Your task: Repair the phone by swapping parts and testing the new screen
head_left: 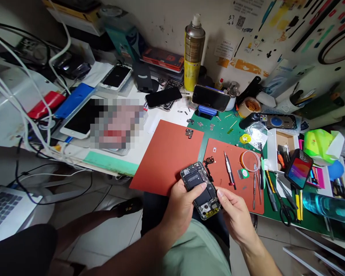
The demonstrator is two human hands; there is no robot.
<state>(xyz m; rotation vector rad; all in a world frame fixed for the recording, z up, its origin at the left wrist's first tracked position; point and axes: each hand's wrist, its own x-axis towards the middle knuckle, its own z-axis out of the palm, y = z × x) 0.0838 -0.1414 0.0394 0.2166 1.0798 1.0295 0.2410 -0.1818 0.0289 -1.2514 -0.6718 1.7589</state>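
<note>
An opened smartphone (199, 188) with its battery and inner boards exposed lies tilted over the mat's front edge. My left hand (182, 205) is closed around its lower left side, the thumb across the battery. At the phone's right edge, my right hand (234, 209) has thumb and index finger pinched together; whatever sits between the fingertips is hidden. Just above the phone, a dark flex cable part (209, 163) rests on the brown mat (169, 153). A precision screwdriver (229, 168) lies to the right, beside a roll of clear tape (250, 160).
Tweezers (254, 188), scissors (287, 212) and a blue bottle (330, 207) lie at right. A spray can (194, 53) and a propped phone (211, 97) stand at the back. White cables (25, 111) hang at left; another person's leg (89, 226) is below.
</note>
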